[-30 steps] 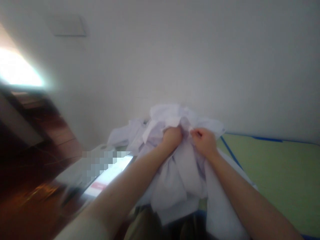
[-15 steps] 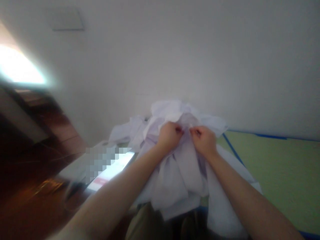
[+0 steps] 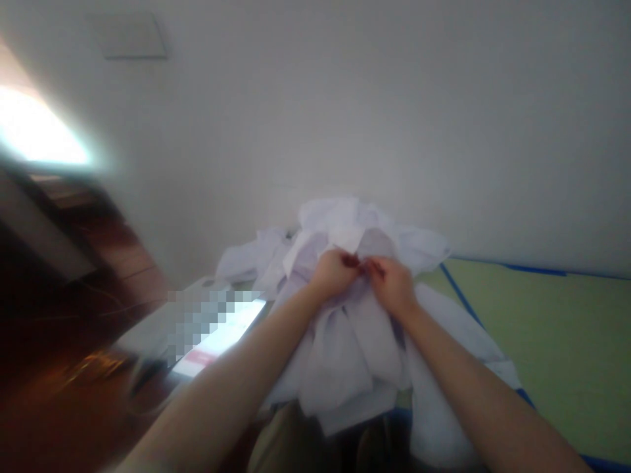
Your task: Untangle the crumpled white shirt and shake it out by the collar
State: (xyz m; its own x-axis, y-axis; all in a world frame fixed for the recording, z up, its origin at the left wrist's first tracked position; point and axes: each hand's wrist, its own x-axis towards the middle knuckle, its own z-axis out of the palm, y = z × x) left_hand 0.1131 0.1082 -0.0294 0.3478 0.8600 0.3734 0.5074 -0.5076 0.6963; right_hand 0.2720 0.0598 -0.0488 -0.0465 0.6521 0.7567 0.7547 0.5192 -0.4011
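A crumpled white garment (image 3: 359, 341) lies heaped in front of me on a green surface (image 3: 557, 341). My left hand (image 3: 332, 272) is closed, pinching a fold of the cloth near the top of the heap. My right hand (image 3: 392, 286) is closed too, pinching the same cloth right beside it. The fingertips of both hands meet at the middle of the garment. More white cloth (image 3: 246, 259) spreads behind and to the left. The picture is blurred.
The green surface has blue tape edges (image 3: 461, 295) and runs to the right. A flat white object with a red patch (image 3: 211, 345) lies left of the heap. Dark reddish wooden floor (image 3: 73, 309) is at the left. A pale wall (image 3: 374, 105) stands behind.
My two hands have come together: the right hand moved left until its fingertips met the left hand's. Both kept hold of the white cloth.
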